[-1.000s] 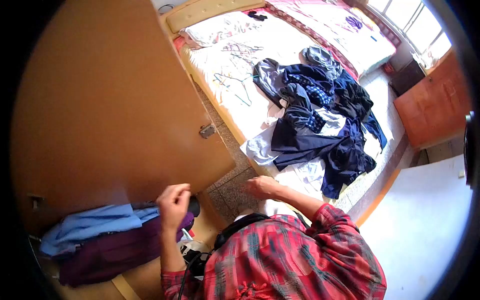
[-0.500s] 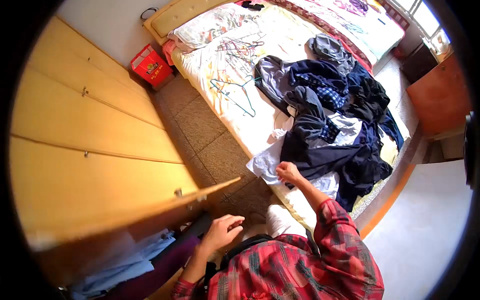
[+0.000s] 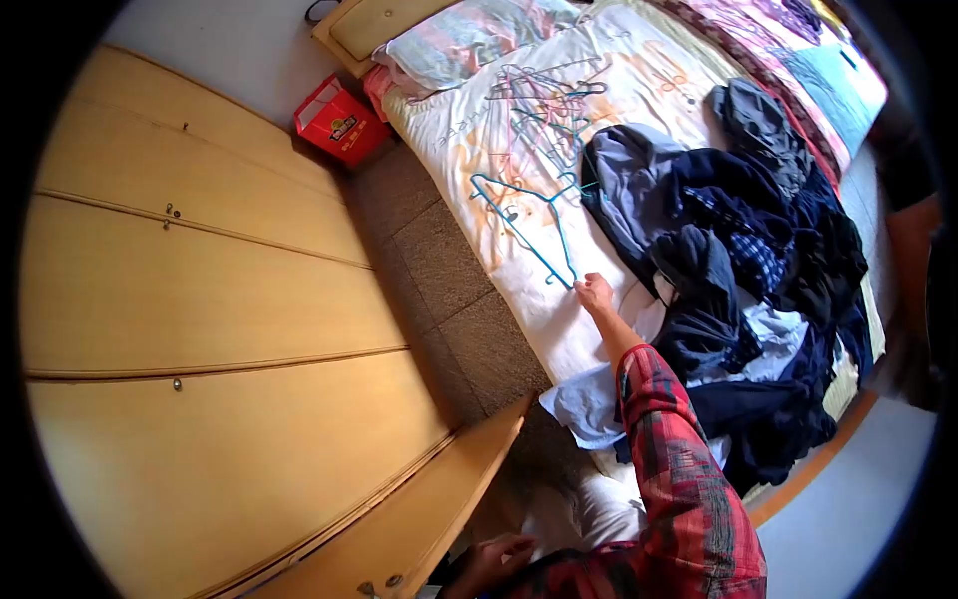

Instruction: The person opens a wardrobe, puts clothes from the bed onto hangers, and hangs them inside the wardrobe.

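My right hand reaches over the bed, its fingers closed on the near corner of a blue hanger, which lies on the white sheet. Low in the view, close to my body, my left hand is in shadow with its fingers loosely bent and nothing visible in them. Several more hangers lie tangled beyond the blue one. Right of my right hand is a large heap of dark clothes, with a light blue garment at the bed's near edge.
Tall yellow wardrobe doors fill the left side, and one open door juts out near my legs. A red bag stands on the floor by the headboard. The pillow lies at the bed's head. A second bed is at the upper right.
My right hand has moved forward over the bed to the blue hanger and closed on its corner. My left hand is now lower, near my body. The view has shifted toward the bed.
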A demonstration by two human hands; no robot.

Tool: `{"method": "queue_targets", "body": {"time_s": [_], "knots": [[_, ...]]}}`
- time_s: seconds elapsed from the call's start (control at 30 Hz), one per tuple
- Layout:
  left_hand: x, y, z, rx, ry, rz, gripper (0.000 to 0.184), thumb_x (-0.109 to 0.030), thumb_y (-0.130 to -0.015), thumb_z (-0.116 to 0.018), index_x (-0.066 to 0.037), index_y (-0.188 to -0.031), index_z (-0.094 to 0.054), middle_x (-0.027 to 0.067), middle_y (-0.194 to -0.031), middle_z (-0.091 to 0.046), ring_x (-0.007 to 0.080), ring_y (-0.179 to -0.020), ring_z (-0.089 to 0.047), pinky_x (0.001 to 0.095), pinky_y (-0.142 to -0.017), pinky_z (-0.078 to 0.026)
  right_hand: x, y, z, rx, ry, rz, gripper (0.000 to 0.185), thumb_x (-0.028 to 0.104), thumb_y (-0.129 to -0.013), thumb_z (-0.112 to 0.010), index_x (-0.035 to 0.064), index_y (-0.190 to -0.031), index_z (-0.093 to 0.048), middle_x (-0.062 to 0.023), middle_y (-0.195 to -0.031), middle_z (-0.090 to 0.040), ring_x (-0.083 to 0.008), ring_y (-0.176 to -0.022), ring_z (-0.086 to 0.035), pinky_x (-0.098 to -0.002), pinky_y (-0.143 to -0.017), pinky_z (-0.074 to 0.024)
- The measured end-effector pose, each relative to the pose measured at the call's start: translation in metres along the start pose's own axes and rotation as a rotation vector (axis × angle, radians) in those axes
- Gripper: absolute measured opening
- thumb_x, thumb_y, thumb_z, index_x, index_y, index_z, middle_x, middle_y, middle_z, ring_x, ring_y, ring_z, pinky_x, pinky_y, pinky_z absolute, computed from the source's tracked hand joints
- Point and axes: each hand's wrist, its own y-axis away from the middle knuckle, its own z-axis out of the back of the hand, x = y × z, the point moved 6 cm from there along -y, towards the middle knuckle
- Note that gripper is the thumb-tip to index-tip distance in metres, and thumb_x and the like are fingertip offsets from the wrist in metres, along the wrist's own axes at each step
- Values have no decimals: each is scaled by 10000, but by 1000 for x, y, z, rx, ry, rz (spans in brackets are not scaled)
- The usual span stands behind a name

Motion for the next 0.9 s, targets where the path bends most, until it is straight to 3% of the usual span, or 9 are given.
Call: {"method": "queue_targets", "body": {"time_s": [0.07,0.23,0.33,0.43,0.47,0.53,0.57,0.7,0.9], "knots": [[16,-6,-10,31,-40,-19,338,-116,-825,-625,-43,-1151,-569,96,-962,-640,180,-807,-619,291,-698,-501,9,-7,-5,-2,52,-51,522,316,-717,-655,13,-1129,-548,-165,-947,-642,-258,-926,-617,-348,-790,-481],[26,-15,-22,-79,70,62,241,-140,-849,-603,-73,-1080,-609,99,-964,-620,191,-789,-604,276,-628,-486,41,2,2,10,94,-173,399,312,-713,-651,65,-1020,-586,-173,-972,-636,-316,-952,-598,-386,-828,-463],[34,-8,-32,-7,35,76,243,-137,-855,-593,-68,-1088,-602,93,-962,-617,180,-799,-597,274,-634,-481,35,1,-10,55,93,-136,336,279,-749,-607,68,-1010,-600,-174,-958,-643,-321,-933,-608,-383,-820,-466],[33,-6,-32,-62,61,-7,311,-139,-850,-600,-65,-1150,-569,86,-972,-619,166,-793,-594,273,-656,-480,50,18,-21,371,-424,-56,251,155,-822,-508,11,-1007,-598,-91,-666,-569,-199,-522,-568,-319,-462,-485],[27,-6,-31,-59,62,-18,311,-139,-850,-600,-65,-1150,-569,86,-972,-619,166,-793,-594,273,-656,-480,54,37,-15,423,-603,-82,242,132,-843,-483,-23,-1000,-584,-37,-614,-487,-125,-451,-488,-266,-368,-428],[-8,-16,-13,-124,-40,-52,193,-114,-822,-619,-42,-999,-641,116,-916,-653,228,-837,-649,315,-696,-525,54,84,4,487,-823,-212,204,129,-857,-481,-15,-979,-561,-16,-579,-427,-121,-425,-416,-279,-377,-396],[-20,-18,-8,-87,-100,-94,208,-96,-817,-625,-20,-1010,-634,106,-942,-646,191,-822,-648,290,-712,-522,47,107,12,514,-921,-266,182,131,-862,-485,-4,-963,-554,-4,-567,-398,-115,-416,-381,-281,-378,-382],[-44,-10,6,-79,-40,-125,205,-64,-809,-619,-19,-1009,-635,103,-929,-650,184,-825,-647,257,-701,-525,15,222,64,555,-1044,-402,146,156,-883,-489,22,-915,-538,11,-567,-382,-113,-406,-389,-282,-391,-389],[-76,10,18,-60,-205,-459,191,-69,-797,-606,-37,-984,-629,116,-902,-639,256,-834,-633,320,-728,-504,-5,391,172,495,-898,-47,120,154,-895,-531,36,-916,-525,3,-643,-462,-94,-533,-486,-265,-460,-482]]}}
